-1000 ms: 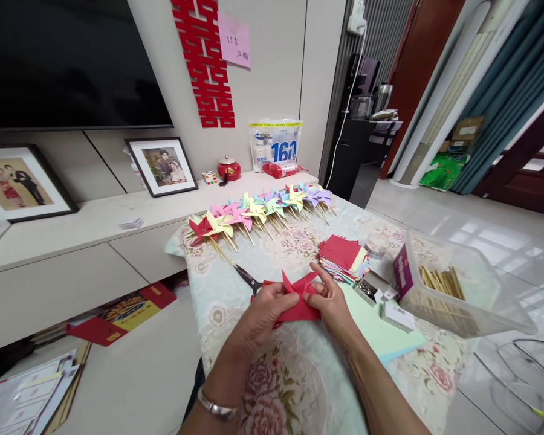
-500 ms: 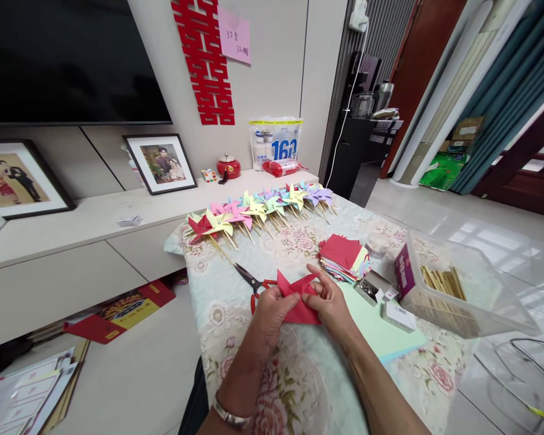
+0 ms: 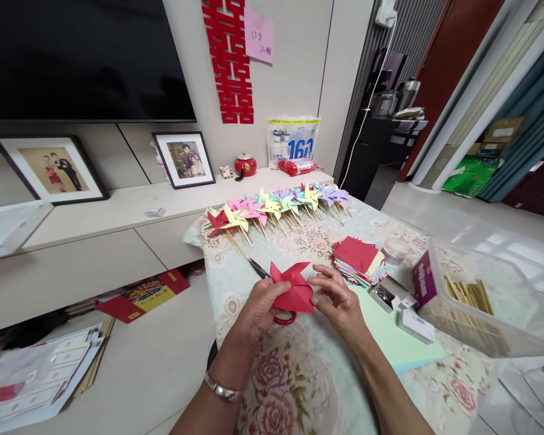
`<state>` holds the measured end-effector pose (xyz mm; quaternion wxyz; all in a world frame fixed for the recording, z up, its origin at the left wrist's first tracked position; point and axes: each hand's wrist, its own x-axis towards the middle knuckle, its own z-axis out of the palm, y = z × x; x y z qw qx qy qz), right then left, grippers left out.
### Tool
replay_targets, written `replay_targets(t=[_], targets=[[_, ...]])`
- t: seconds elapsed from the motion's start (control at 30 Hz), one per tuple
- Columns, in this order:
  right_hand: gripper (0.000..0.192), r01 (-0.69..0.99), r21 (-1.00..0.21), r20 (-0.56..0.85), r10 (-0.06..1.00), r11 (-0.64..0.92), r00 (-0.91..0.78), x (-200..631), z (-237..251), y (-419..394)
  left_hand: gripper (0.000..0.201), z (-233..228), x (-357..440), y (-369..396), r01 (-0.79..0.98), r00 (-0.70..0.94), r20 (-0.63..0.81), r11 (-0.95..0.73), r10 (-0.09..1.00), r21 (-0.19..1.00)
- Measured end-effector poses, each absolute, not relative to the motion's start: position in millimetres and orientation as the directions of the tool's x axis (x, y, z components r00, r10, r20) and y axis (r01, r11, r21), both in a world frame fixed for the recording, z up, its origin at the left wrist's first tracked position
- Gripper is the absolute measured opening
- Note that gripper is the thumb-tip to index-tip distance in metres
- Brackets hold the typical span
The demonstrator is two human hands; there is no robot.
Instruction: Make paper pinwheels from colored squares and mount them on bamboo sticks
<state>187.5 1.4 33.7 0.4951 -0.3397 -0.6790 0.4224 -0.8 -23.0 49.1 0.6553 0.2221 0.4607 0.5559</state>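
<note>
- Left hand (image 3: 259, 305): centre of the frame, fingers closed on the left edge of a red folded paper (image 3: 291, 289), thumb on top.
- Right hand (image 3: 341, 300): just right of the paper, fingers loosely curled, fingertips at its right corner; whether they pinch it I cannot tell.
- Red folded paper: held just above the flowered tablecloth (image 3: 299, 386), points sticking up, middle of the frame.
- Scissors (image 3: 265, 279): lying under the paper, blades pointing to the upper left, red handle loop showing below it.
- Row of finished pinwheels (image 3: 276, 205): on sticks, along the far table edge, above centre.
- Stack of coloured paper squares (image 3: 359, 261): right of the hands, red sheet on top.
- Small open box of pins (image 3: 384, 292): beside the stack, lower right of it.
- Clear plastic tub (image 3: 480, 302): right side of the frame, wooden sticks inside.
</note>
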Motion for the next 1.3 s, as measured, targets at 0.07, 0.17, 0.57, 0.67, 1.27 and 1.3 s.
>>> replay_targets(t=[0.07, 0.17, 0.57, 0.67, 1.27, 1.3], targets=[[0.02, 0.109, -0.866, 0.429, 0.836, 0.489, -0.34, 188, 36, 0, 0.036, 50, -2, -23, -0.526, -0.045, -0.342, 0.269, 0.939, 0.807], [0.018, 0.154, -0.829, 0.451, 0.804, 0.538, -0.388, 187, 39, -2, 0.035, 50, -1, -22, -0.514, -0.035, -0.301, 0.241, 0.953, 0.823], [0.009, 0.223, -0.788, 0.465, 0.793, 0.573, -0.395, 187, 42, -3, 0.026, 55, 16, -25, -0.465, -0.052, -0.328, 0.268, 0.943, 0.844], [0.012, 0.204, -0.794, 0.473, 0.793, 0.573, -0.384, 187, 42, -3, 0.025, 57, 20, -25, -0.467, -0.046, -0.322, 0.265, 0.945, 0.844], [0.013, 0.325, -0.831, 0.35, 0.878, 0.452, -0.328, 187, 46, -7, 0.027, 46, 29, -24, -0.381, -0.118, -0.333, 0.267, 0.936, 0.885], [0.012, 0.333, -0.831, 0.345, 0.882, 0.446, -0.32, 187, 44, -6, 0.027, 47, 30, -24, -0.375, -0.126, -0.339, 0.272, 0.932, 0.886]])
